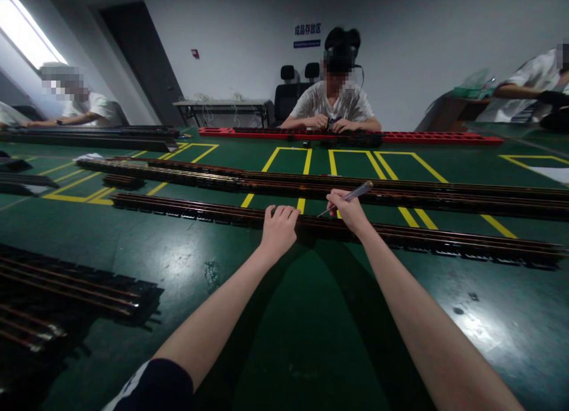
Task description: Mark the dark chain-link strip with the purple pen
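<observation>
A long black rail (213, 212) with copper-coloured strips along its length lies across the green table in front of me. My left hand (280, 226) grips this rail near its middle, fingers bent over the far side. Just to the right, my right hand (349, 211) is closed round a screwdriver (359, 192) with a translucent purplish handle. The screwdriver is tilted, its thin shaft pointing down and left to the rail between my hands. What its tip touches is too small to tell.
Similar rails (284, 183) lie just beyond, and more rails (66, 281) are at the near left. A long red rail (444, 138) runs along the far edge, where a co-worker (331, 106) handles small dark parts. Yellow tape (291, 148) marks the green table (178, 251).
</observation>
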Demonstrator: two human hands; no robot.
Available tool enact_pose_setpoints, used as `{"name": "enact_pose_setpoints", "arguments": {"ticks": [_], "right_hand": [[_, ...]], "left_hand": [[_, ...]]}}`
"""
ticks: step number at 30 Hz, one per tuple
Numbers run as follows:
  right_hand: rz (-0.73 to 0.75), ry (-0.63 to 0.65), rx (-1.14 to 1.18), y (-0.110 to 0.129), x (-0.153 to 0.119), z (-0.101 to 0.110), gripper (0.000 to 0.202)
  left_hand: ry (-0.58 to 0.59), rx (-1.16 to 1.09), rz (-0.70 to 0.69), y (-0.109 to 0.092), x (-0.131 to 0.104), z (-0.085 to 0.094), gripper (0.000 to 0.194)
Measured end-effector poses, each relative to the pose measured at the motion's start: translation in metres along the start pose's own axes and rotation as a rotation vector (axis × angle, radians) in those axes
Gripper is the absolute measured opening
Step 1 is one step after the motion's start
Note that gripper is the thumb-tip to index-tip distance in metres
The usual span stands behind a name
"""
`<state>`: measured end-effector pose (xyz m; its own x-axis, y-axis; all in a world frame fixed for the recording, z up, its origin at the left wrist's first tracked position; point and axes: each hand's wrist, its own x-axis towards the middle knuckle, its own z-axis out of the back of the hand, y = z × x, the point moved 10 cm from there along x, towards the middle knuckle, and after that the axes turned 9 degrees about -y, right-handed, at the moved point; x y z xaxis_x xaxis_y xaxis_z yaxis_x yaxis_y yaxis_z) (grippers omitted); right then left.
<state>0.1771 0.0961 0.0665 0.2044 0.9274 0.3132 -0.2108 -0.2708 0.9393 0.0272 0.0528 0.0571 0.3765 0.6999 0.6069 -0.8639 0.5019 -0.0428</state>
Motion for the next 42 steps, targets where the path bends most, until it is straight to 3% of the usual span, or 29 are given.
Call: {"name": "enact_pose_setpoints", "arguments": {"ticks": [28,42], "right_hand": [[0.014,-0.063,0.09,-0.005,0.005,0.01,0.033],[0.028,-0.054,0.09,-0.007,0.005,0.009,0.032]], "left_hand": [[0.07,-0.101,0.015,0.003,0.002,-0.003,0.047],[0.038,-0.143,-0.014,-0.001,0.002,0.001,0.038]]}}
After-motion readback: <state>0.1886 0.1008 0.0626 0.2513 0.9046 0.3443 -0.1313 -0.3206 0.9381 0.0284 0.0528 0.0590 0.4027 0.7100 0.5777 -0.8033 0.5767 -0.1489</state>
